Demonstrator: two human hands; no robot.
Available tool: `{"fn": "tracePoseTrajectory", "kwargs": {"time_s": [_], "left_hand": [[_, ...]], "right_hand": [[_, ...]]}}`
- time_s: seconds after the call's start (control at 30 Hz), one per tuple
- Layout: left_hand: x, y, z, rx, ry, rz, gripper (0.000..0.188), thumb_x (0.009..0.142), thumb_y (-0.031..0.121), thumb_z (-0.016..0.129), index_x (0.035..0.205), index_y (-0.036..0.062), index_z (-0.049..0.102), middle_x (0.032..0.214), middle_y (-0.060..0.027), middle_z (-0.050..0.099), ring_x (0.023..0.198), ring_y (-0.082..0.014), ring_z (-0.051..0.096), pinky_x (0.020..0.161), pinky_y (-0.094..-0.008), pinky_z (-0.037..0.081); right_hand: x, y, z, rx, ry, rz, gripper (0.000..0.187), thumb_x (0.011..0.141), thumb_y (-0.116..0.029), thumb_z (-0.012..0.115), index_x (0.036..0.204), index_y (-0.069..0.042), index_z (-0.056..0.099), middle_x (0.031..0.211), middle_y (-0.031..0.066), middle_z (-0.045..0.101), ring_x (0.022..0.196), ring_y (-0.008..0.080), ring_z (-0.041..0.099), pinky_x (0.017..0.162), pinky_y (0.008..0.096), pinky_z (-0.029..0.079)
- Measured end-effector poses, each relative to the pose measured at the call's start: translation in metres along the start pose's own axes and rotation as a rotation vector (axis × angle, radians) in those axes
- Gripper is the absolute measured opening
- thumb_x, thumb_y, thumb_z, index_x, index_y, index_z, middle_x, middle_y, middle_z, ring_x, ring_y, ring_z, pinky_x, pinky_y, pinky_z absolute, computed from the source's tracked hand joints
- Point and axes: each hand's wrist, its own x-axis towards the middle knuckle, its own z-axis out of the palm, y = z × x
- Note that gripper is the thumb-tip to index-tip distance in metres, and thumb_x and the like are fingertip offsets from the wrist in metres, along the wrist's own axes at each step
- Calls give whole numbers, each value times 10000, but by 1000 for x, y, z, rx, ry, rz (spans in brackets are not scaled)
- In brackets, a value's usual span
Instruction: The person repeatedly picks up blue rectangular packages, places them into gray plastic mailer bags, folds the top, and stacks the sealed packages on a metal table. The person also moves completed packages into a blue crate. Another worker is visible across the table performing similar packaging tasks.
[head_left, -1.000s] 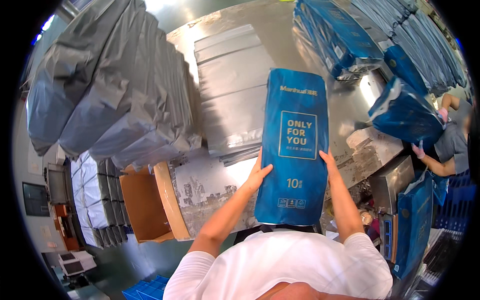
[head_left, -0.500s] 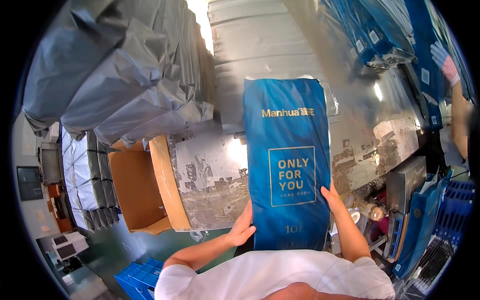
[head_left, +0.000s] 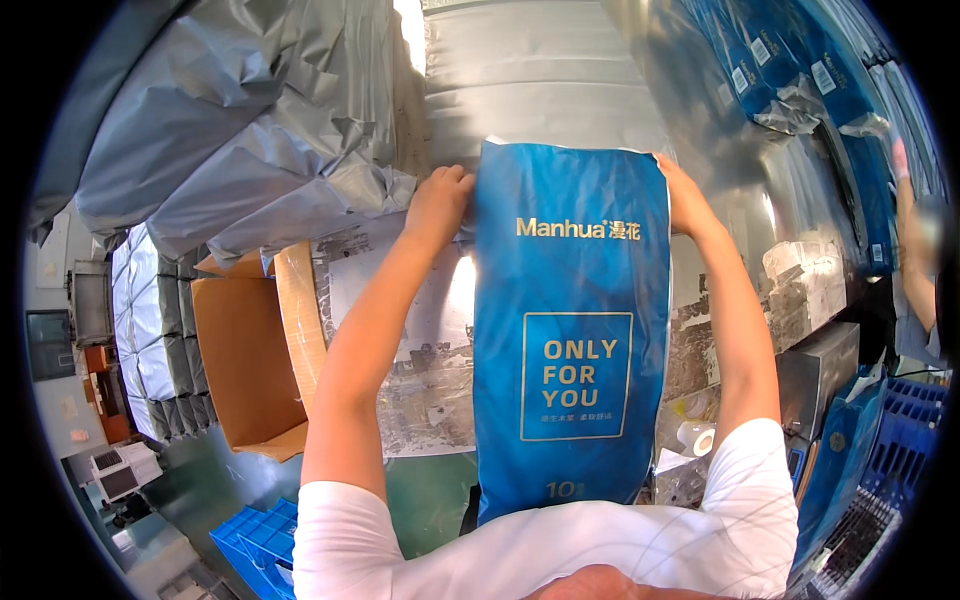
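A long blue plastic-wrapped package [head_left: 570, 275] with gold lettering and a square gold frame lies in front of me, its near end against my white shirt. At its far left side, my left hand [head_left: 440, 203] has bent fingers pressed to the edge. My right hand [head_left: 686, 195] grips the far right corner, its fingertips partly hidden behind the wrap. Both arms reach forward along the package's two sides. Beneath it is a metal worktable [head_left: 400, 330] with scuffed, torn film patches.
Grey plastic sheeting [head_left: 260, 130] covers a stack at left, beside an open cardboard box [head_left: 250, 360]. A blue crate [head_left: 255, 545] stands on the floor. Blue packages [head_left: 780, 60] lie at far right, near another person's arm [head_left: 915, 260]. A tape roll [head_left: 697, 439] sits right.
Both my hands have moved from the package's near sides up to its far end. The package has shifted slightly toward me. The other person's gloved hand has moved.
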Motion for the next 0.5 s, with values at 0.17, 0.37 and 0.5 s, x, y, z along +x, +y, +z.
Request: {"fn": "tracePoseTrajectory", "kwargs": {"time_s": [0.17,0.37,0.5], "left_hand": [[4,-10,10,24,47,-77,166,685,37,537,850,64,536,837,-111,558,841,-285,560,685,-368,463],[25,14,-12,24,44,-236,137,746,49,506,874,88,532,808,-135,561,782,-322,566,654,-397,459],[20,29,-38,-296,422,-164,82,779,60,478,855,62,508,839,-156,541,827,-351,541,660,-410,451]], "right_hand": [[20,10,16,-257,-128,203,259,755,-255,489,928,-88,585,923,151,598,861,329,557,722,367,443],[40,14,2,-433,-145,250,128,746,-167,503,835,-83,540,860,129,591,796,330,557,662,406,441],[28,-12,-2,-197,279,399,134,728,-81,494,860,-56,506,901,155,576,825,336,550,711,394,442]]}}
